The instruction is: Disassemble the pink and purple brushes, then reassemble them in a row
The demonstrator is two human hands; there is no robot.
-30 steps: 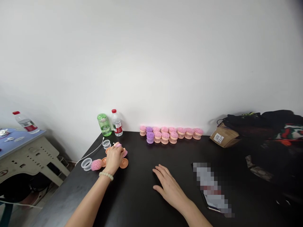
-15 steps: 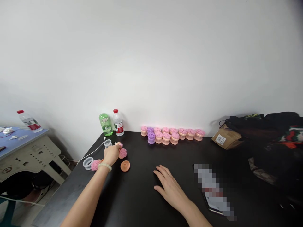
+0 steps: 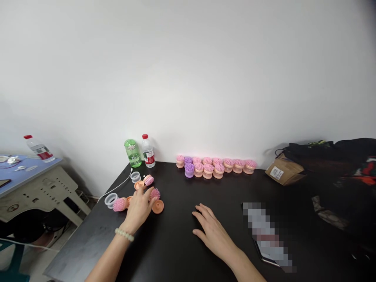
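Note:
My left hand [image 3: 140, 205], with a beaded bracelet at the wrist, hovers over loose parts at the table's left. Its fingers are apart beside a pink bristled piece [image 3: 155, 194], and I see nothing held. An orange disc [image 3: 158, 206] lies just right of it. Beyond the fingertips are another orange disc [image 3: 139, 185] and a small pink bristled piece [image 3: 149, 180]. Left of the hand lie a pink bristle head [image 3: 119, 204] and a clear ring [image 3: 111, 200]. My right hand [image 3: 212, 230] rests on the black table [image 3: 173, 243], fingers spread, holding nothing.
Several pink brushes [image 3: 208, 171] and purple ones [image 3: 189, 170] line the wall. A green bottle [image 3: 133, 154], a water bottle [image 3: 148, 152] and another clear ring [image 3: 135, 177] stand at the back left. A phone [image 3: 266, 254], paper bag [image 3: 283, 171] and dark bag [image 3: 329, 168] are at the right.
My left hand has drawn back toward me from the small pink piece and opened, uncovering that piece and an orange disc. The right hand stays in place on the table.

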